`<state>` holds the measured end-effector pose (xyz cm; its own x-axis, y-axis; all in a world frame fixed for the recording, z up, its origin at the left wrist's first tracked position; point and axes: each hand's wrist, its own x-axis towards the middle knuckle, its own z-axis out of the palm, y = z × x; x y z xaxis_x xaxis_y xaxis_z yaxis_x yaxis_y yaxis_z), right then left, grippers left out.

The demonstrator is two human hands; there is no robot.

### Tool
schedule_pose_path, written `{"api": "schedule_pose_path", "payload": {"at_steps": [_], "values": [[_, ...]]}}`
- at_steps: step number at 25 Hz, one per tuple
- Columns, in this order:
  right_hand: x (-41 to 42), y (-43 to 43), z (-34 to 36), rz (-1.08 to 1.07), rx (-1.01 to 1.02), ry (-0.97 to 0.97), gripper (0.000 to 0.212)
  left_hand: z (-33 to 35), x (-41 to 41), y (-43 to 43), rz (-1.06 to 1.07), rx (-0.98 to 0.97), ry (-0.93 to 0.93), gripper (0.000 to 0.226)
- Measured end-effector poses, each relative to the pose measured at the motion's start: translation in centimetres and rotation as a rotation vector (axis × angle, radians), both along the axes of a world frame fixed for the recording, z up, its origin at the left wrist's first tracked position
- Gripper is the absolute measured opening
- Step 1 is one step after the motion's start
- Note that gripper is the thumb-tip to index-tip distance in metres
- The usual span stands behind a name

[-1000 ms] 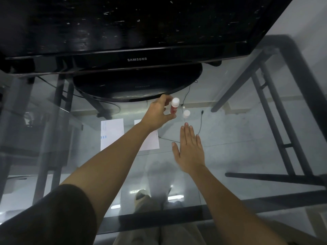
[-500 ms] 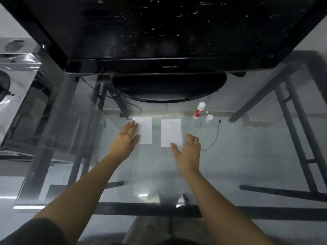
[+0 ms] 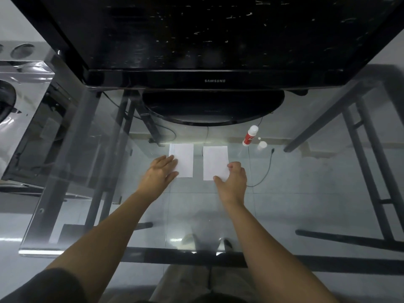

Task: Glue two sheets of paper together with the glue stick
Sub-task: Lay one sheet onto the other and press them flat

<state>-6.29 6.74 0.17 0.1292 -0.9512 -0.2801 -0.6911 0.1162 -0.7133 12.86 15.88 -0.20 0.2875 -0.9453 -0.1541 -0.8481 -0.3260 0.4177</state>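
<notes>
Now you've let go of the glue stick; left hand flat on left sheet, right hand pinching right sheet — prob. joining next.

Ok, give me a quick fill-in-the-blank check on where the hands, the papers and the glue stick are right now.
1. The number of paper sheets lying on the glass table is ____.
2. The left hand rests flat on the ____ sheet.
3. The right hand pinches the near corner of the right sheet, while the glue stick stands to the ____ of it.
4. The brand name on the monitor reads ____.

Missing words: two; left; right; SAMSUNG
</notes>
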Motion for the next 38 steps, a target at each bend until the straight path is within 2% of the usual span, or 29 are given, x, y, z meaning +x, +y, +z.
{"api": "schedule_pose_path", "payload": {"at_steps": [4, 7, 12, 18, 24, 28, 32, 34, 36, 38], "values": [[-1.6, 0.4, -0.2, 0.045, -0.110, 0.053, 0.031, -0.2, -1.5, -0.8, -0.021, -0.011, 0.003, 0.042], [-2.7, 0.2, 0.0, 0.023, -0.133, 0.051, 0.038, -0.3, -2.8, -1.6, -0.049, -0.019, 0.005, 0.042], [-4.3, -1.3, 0.4, -0.042, -0.045, 0.078, 0.054, -0.7, -4.8, -3.0, -0.079, -0.025, 0.023, 0.043], [-6.5, -1.5, 0.0, -0.077, -0.054, 0.082, 0.054, -1.4, -6.8, -4.2, -0.095, -0.024, 0.030, 0.043], [-8.0, -0.3, 0.2, -0.139, -0.141, -0.204, 0.040, -1.7, -7.9, -4.6, -0.079, -0.034, 0.066, 0.045], [-7.7, 0.1, 1.0, -0.119, -0.338, -0.250, 0.028, -1.3, -7.9, -4.5, -0.082, -0.012, 0.106, 0.047], [-6.8, -0.6, 2.1, 0.022, -0.517, -0.247, 0.027, 1.3, -8.3, -5.0, 0.201, -0.195, 0.299, 0.038], [-6.1, -0.5, 2.5, 0.122, -0.548, -0.221, 0.023, 3.5, -8.0, -5.6, 0.332, -0.236, 0.563, 0.030], [-5.2, -0.2, 2.4, 0.181, -0.480, -0.232, 0.018, 5.7, -8.0, -5.9, 0.367, -0.224, 0.849, 0.029], [-4.1, 0.3, 2.4, 0.202, -0.360, -0.243, 0.021, 6.7, -8.1, -6.3, 0.375, -0.192, 0.913, 0.037]]}}
